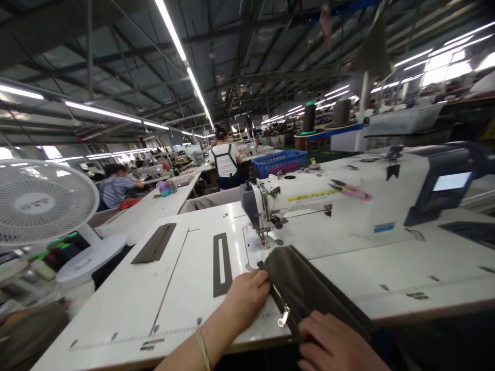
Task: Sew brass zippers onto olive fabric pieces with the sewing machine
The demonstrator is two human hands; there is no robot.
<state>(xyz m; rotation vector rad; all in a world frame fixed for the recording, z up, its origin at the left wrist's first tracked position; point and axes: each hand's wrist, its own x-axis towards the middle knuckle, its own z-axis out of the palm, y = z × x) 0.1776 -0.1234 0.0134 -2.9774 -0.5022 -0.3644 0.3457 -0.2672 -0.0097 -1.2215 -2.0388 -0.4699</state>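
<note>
An olive-brown fabric piece [305, 278] with a zipper [279, 294] along its edge lies on the white machine table, its far corner close to the needle area of the sewing machine [266, 234]. My left hand [247, 293] pinches the zipper edge near the presser foot. Nearer to me, my right hand [332, 342] has its fingers curled on the lower part of the fabric. Between the two hands hangs a silver zipper pull [284, 316]. What lies under my right fingers is hidden.
Left of the machine lie a dark slotted template [222, 265] and a flat olive fabric piece [154, 243]. A white fan [38, 203] stands at the left. Pink-handled snips [351, 190] rest on the machine arm. Beyond are a blue crate [278, 164] and co-workers [226, 159].
</note>
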